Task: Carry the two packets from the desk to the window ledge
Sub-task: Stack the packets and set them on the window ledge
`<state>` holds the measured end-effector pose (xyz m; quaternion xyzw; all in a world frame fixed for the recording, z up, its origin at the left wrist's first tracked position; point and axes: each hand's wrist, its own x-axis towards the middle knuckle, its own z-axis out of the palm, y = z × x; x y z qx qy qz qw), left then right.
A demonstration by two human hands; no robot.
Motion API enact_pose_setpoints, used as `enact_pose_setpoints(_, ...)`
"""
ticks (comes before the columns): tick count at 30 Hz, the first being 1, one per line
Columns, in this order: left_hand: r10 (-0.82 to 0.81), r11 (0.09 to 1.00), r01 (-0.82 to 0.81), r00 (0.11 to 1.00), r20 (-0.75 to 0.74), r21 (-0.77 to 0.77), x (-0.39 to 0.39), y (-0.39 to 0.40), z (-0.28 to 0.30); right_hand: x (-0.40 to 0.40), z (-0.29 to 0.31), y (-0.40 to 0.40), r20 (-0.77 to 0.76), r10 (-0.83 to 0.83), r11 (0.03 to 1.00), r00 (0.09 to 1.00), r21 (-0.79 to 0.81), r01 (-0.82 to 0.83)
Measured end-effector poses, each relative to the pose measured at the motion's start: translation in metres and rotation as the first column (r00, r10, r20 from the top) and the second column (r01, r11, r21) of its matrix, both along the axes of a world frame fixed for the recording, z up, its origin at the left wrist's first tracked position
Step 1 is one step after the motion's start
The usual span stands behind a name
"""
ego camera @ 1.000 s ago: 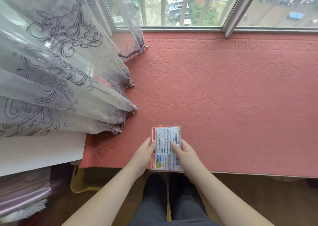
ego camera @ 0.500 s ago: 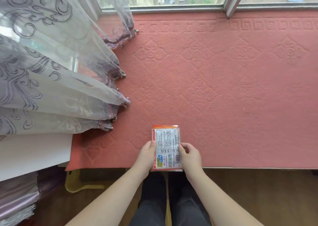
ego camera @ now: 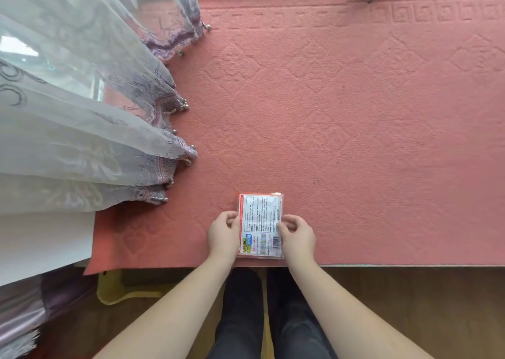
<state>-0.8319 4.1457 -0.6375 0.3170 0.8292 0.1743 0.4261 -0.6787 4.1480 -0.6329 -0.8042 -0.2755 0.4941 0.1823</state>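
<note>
Packets (ego camera: 261, 223) lowered onto ledge (ego camera: 355, 113) | both hands gripping edges | curtain (ego camera: 82, 113) left

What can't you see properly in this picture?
1. Second packet: in the head view only the top packet shows; whether another lies under it cannot be told.
2. Print on it: too small to read.
3. Packet's side edges: covered by the left hand and right hand.
4. Window: cut off by the top edge above the ledge.
5. Ledge's left part: hidden behind the curtain.
</note>
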Motion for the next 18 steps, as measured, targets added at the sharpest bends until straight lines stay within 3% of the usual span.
enact_pose_setpoints(8,-0.073,0.997,0.077,0.992,-0.101,0.032,-0.0003,0.0,-0.002,-0.0033,-0.0014,0.0032,0.065,0.022,1.0,0.998,0.001,-0.022)
enact_pose_setpoints(18,-0.066,0.997,0.067,0.997,-0.045,0.042,-0.004,-0.001,0.0018,-0.0048,-0.0016,0.0033,0.129,0.035,0.999,0.991,0.001,-0.035)
